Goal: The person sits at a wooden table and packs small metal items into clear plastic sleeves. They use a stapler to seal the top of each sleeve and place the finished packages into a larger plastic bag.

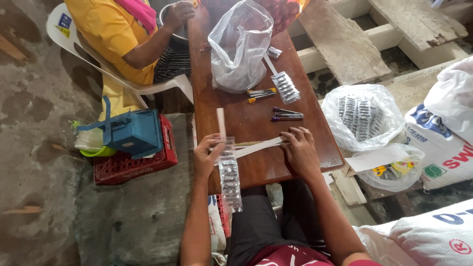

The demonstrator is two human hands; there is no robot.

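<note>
At nine o'clock a blue metal box (132, 132) with a handle sits on a red perforated plastic crate (143, 160) on the stained, rough concrete floor (44, 148); at eleven o'clock another person in a yellow shirt (111, 34) sits in a white plastic chair (61, 24), a hand on a metal bowl (173, 22) at the far end of the desk.

The left hand (207, 156) is at the near edge of the desk (246, 123), a narrow plank of glossy, reddish-brown wood; its fingers are clamped on the top of a clear plastic strip of small sachets (230, 177), crinkled and shiny, which hangs down over the desk's edge toward six o'clock. A thin pale stick (221, 122) stands just above that hand. A flat white paper band (258, 147) runs from the strip toward three o'clock; the right hand (299, 150) presses on its end, fingers together and flat on the wood.

At twelve o'clock a crumpled clear plastic bag (239, 47) stands on the desk; just beside it lie orange-handled cutters (261, 94), a second sachet strip (285, 86) and a dark purple tool (287, 116).

At two o'clock, weathered grey wooden pallets (354, 39); at three o'clock a clear bag full of sachet strips (362, 116), then white woven sacks (443, 143) on the floor.
</note>
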